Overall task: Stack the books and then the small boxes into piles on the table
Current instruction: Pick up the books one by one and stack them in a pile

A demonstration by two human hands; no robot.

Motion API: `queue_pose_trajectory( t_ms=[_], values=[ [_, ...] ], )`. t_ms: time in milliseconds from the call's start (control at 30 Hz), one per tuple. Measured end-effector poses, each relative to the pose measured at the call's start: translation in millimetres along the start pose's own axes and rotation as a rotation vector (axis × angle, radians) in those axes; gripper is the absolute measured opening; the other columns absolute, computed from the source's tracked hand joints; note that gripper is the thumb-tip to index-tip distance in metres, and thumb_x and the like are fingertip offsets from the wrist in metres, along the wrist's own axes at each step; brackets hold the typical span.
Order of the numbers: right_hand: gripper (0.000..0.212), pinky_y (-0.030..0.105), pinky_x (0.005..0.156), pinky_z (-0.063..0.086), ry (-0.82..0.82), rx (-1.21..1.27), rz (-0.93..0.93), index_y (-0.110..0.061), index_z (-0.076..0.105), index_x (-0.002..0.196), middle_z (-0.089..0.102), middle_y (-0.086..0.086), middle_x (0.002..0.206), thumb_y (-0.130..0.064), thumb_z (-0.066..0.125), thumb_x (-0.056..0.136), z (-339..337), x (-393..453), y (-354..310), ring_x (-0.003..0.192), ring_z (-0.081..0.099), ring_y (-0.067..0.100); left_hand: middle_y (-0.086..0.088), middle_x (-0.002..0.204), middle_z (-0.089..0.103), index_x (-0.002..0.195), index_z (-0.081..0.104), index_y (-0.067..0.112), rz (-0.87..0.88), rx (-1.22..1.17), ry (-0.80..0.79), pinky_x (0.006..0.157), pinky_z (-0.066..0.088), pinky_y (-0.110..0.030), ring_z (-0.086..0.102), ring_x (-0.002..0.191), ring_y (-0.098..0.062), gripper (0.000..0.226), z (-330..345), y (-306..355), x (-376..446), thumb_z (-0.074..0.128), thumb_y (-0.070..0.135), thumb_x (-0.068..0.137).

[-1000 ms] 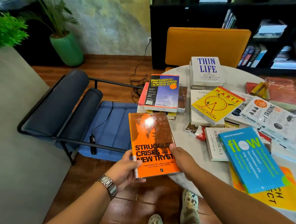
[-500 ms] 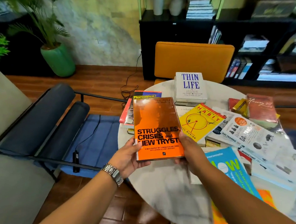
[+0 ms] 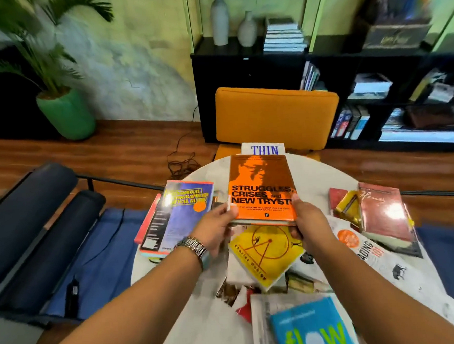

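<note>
I hold an orange hardback titled "Struggles, Crises and New Tryst" [image 3: 261,186] flat above the round white table [image 3: 218,327]. My left hand [image 3: 217,229] grips its near left corner and my right hand [image 3: 306,219] its near right corner. It hovers over the white "Thin Life" book [image 3: 264,149], of which only the top strip shows. A yellow book [image 3: 264,254] lies just under my hands. To the left, a blue photographer's guide [image 3: 180,213] tops a small pile. A blue "flow" book [image 3: 313,330] lies at the near edge.
At the right lie a red book [image 3: 383,211], a small yellow box [image 3: 350,205] and a white trading book [image 3: 369,253]. An orange chair [image 3: 275,116] stands behind the table, black shelves [image 3: 390,89] behind it. A dark blue lounger [image 3: 39,234] sits to the left.
Both hands have carried the orange book from off the table's near left edge forward and right, over the table's far middle, where it now covers most of the "Thin Life" book.
</note>
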State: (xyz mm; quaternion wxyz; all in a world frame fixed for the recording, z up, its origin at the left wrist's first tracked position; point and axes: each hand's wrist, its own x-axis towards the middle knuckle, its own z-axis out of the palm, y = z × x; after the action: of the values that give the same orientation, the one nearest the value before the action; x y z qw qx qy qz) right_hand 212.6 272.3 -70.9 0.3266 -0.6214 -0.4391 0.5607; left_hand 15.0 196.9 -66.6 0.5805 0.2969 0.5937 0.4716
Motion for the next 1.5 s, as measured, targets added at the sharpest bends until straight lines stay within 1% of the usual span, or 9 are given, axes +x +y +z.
queue_pose_trajectory(
  t_ms=[133,233,433,600,733,833,1000,1200,1500],
  values=[
    [0.050,0.023,0.037,0.026,-0.003,-0.085,-0.012,-0.012,0.050,0.068,0.045,0.006,0.046,-0.047,0.037,0.101,-7.0,49.9,-21.6,0.034,0.038,0.017,-0.012,0.108,0.066,0.117,0.062,0.010,0.036,0.255,0.055,0.055,0.044,-0.016,0.055,0.076,-0.012,0.029,11.9,18.8,55.2,0.053,0.027,0.096],
    [0.050,0.026,0.041,0.028,0.012,-0.101,0.032,-0.014,0.049,0.066,0.045,0.005,0.052,-0.048,0.036,0.100,-6.5,83.5,-28.9,0.041,0.039,0.017,-0.006,0.099,0.059,0.119,0.062,0.009,0.043,0.413,0.081,0.045,0.041,-0.005,0.051,0.072,-0.008,0.029,18.0,29.9,88.4,0.046,0.022,0.099],
    [0.051,0.029,0.048,0.035,0.039,-0.217,0.096,-0.013,0.048,0.067,0.047,0.006,0.060,-0.052,0.037,0.099,-0.4,132.3,-24.3,0.050,0.043,0.017,-0.007,0.085,0.059,0.101,0.063,0.014,-0.026,0.384,0.173,0.052,0.040,-0.016,0.048,0.064,-0.010,0.014,23.7,27.6,134.4,0.050,0.016,0.097],
    [0.052,0.031,0.056,0.042,0.051,-0.441,-0.036,-0.008,0.054,0.067,0.056,0.009,0.055,-0.048,0.042,0.098,-2.0,159.6,-33.6,0.049,0.051,0.021,-0.012,0.123,0.065,0.126,0.061,0.007,-0.021,0.470,0.320,0.102,0.047,-0.039,0.060,0.115,-0.028,0.037,23.3,32.2,161.5,0.059,0.021,0.091],
    [0.043,0.028,0.051,0.041,0.027,-0.481,-0.043,-0.009,0.056,0.071,0.059,0.007,0.057,-0.043,0.047,0.097,-1.5,174.4,-34.3,0.049,0.054,0.018,-0.017,0.119,0.066,0.117,0.066,0.007,-0.047,0.508,0.313,0.099,0.048,-0.041,0.062,0.109,-0.032,0.035,26.1,35.8,174.8,0.058,0.023,0.086],
    [0.037,0.029,0.060,0.048,0.011,-0.537,-0.044,-0.010,0.060,0.076,0.063,0.007,0.068,-0.038,0.049,0.096,-0.7,179.2,-25.4,0.059,0.057,0.020,-0.015,0.099,0.065,0.085,0.070,0.015,-0.062,0.524,0.287,0.090,0.047,-0.033,0.059,0.094,-0.023,0.016,33.1,35.1,171.4,0.054,0.017,0.086],
    [0.039,0.024,0.055,0.039,0.042,-0.596,-0.062,-0.010,0.072,0.094,0.069,0.004,0.082,-0.044,0.052,0.094,-2.0,179.0,-6.7,0.072,0.063,0.021,-0.011,0.118,0.067,0.121,0.064,0.008,-0.035,0.527,0.326,0.100,0.047,-0.036,0.061,0.111,-0.028,0.033,35.0,25.7,172.7,0.052,0.007,0.091],
    [0.037,0.032,0.073,0.052,0.062,-0.570,-0.059,-0.011,0.074,0.097,0.073,0.006,0.088,-0.044,0.057,0.092,-0.6,179.3,-2.3,0.079,0.068,0.024,-0.003,0.117,0.067,0.122,0.064,0.013,-0.020,0.528,0.367,0.084,0.040,-0.018,0.055,0.094,-0.009,0.033,31.6,19.7,172.9,0.056,0.006,0.090],
    [0.036,0.039,0.083,0.056,0.106,-0.564,-0.024,-0.010,0.075,0.095,0.073,0.010,0.085,-0.043,0.064,0.088,-1.6,174.6,0.7,0.082,0.069,0.026,0.000,0.122,0.066,0.127,0.060,0.017,-0.037,0.525,0.410,0.083,0.038,-0.017,0.056,0.099,-0.010,0.036,30.2,14.5,175.6,0.054,0.007,0.092]
  ],
)
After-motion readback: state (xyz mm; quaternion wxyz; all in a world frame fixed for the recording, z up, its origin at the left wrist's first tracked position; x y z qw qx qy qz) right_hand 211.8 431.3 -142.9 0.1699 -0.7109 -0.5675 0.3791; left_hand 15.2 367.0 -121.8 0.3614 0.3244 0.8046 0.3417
